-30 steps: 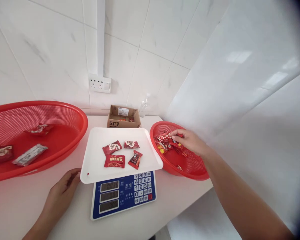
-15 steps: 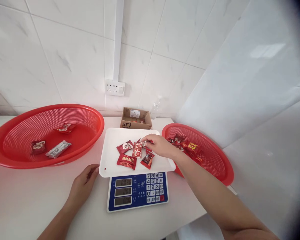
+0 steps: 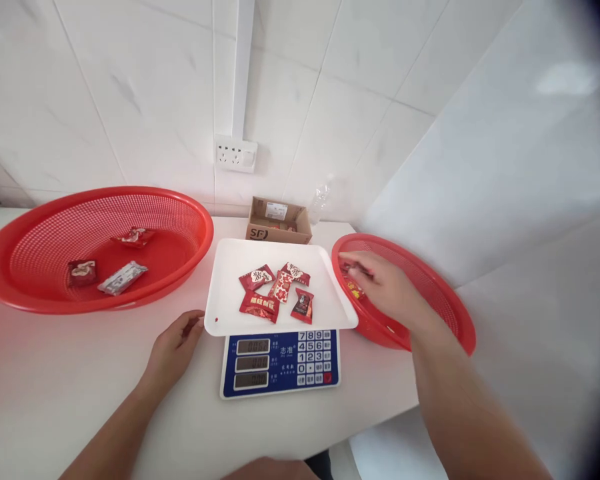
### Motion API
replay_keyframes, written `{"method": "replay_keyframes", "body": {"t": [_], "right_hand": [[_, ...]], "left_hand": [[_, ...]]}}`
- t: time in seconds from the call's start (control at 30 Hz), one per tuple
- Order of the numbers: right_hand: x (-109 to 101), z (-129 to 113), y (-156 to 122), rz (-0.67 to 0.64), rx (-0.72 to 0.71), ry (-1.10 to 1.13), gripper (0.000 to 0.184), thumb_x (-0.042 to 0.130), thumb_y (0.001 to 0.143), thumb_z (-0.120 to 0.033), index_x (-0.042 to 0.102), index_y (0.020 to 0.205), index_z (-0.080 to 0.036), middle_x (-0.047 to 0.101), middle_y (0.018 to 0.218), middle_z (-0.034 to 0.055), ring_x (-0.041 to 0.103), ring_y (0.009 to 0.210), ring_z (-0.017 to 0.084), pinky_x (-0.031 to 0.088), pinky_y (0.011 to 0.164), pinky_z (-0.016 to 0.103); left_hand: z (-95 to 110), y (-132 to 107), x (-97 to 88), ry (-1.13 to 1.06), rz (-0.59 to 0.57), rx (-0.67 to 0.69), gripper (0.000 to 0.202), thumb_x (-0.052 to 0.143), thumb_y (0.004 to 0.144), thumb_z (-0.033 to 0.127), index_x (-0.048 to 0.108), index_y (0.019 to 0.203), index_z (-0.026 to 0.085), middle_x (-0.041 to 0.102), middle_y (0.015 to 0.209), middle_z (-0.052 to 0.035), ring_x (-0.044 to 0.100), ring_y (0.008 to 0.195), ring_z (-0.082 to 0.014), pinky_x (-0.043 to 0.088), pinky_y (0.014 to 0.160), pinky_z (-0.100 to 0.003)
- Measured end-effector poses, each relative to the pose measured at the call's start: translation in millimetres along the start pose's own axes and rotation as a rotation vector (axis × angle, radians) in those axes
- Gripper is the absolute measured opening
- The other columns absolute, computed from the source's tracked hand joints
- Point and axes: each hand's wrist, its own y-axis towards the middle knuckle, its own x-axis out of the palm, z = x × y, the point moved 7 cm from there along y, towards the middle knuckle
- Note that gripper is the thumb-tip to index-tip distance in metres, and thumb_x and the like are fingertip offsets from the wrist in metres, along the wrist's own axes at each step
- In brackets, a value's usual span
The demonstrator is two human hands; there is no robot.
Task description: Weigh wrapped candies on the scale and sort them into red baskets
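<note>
A white tray [image 3: 225,280] rests on the blue-and-white weighing scale [image 3: 280,363]. Several red-wrapped candies lie in a loose cluster on it, among them a flower-patterned packet [image 3: 282,287] and a dark red one [image 3: 303,305]. My left hand [image 3: 174,350] is at the tray's near left corner, its fingers curled and their tips meeting at the rim. Over the right red basket [image 3: 443,293], my right hand [image 3: 387,287] reaches in among more wrapped candies [image 3: 353,285]. Its fingers bend downward, the tips partly hidden and blurred, so whether they grip a candy is unclear.
On the left stands a large red basket [image 3: 203,230] with a silver packet [image 3: 123,277] and two red ones inside. Behind the tray are a cardboard box [image 3: 280,230] and a clear plastic bottle [image 3: 320,201]. A socket [image 3: 236,155] is on the tiled wall.
My right hand has moved off the candies on the tray, rightward into the right basket. The upper right candy on the tray is now uncovered. My left hand stays at the tray's corner.
</note>
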Motion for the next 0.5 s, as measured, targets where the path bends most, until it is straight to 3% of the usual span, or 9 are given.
{"method": "replay_keyframes", "body": {"t": [0.1, 0.2, 0.37, 0.5], "right_hand": [[-12.3, 39.4, -26.9, 0.103, 0.181, -0.144, 0.038, 0.040, 0.087, -0.028, 0.056, 0.122, -0.026, 0.052, 0.133, 0.0040, 0.047, 0.123, 0.025, 0.039, 0.101, 0.044], [-7.5, 64.8, -54.1, 0.101, 0.342, -0.247, 0.046, 0.044, 0.085, -0.038, 0.052, 0.128, -0.022, 0.040, 0.143, 0.0065, 0.038, 0.130, 0.030, 0.037, 0.103, 0.046], [21.1, 74.8, -80.6, -0.074, 0.457, -0.184, 0.045, 0.036, 0.089, -0.046, 0.058, 0.121, -0.023, 0.062, 0.122, 0.0055, 0.058, 0.110, 0.026, 0.048, 0.087, 0.038], [27.4, 75.6, -84.1, -0.065, 0.485, -0.268, 0.047, 0.029, 0.090, -0.048, 0.063, 0.111, -0.023, 0.070, 0.103, 0.0077, 0.063, 0.089, 0.027, 0.048, 0.068, 0.035]], "left_hand": [[-1.6, -0.2, 1.5, 0.015, -0.001, 0.003, 0.034, 0.044, 0.076, 0.045, 0.059, 0.098, 0.024, 0.069, 0.099, -0.0020, 0.063, 0.090, -0.0206, 0.049, 0.079, -0.029], [-3.7, -0.1, 3.5, 0.017, -0.004, 0.001, 0.034, 0.045, 0.077, 0.045, 0.059, 0.100, 0.024, 0.068, 0.101, -0.0022, 0.063, 0.090, -0.0196, 0.048, 0.081, -0.030], [-3.3, 0.3, 4.9, 0.025, -0.001, -0.001, 0.034, 0.045, 0.078, 0.043, 0.059, 0.100, 0.023, 0.068, 0.101, -0.0023, 0.063, 0.089, -0.0187, 0.048, 0.080, -0.028], [-1.8, 0.3, 3.8, 0.039, 0.019, -0.013, 0.034, 0.045, 0.077, 0.043, 0.060, 0.099, 0.023, 0.069, 0.100, -0.0019, 0.063, 0.087, -0.0182, 0.048, 0.078, -0.027]]}}
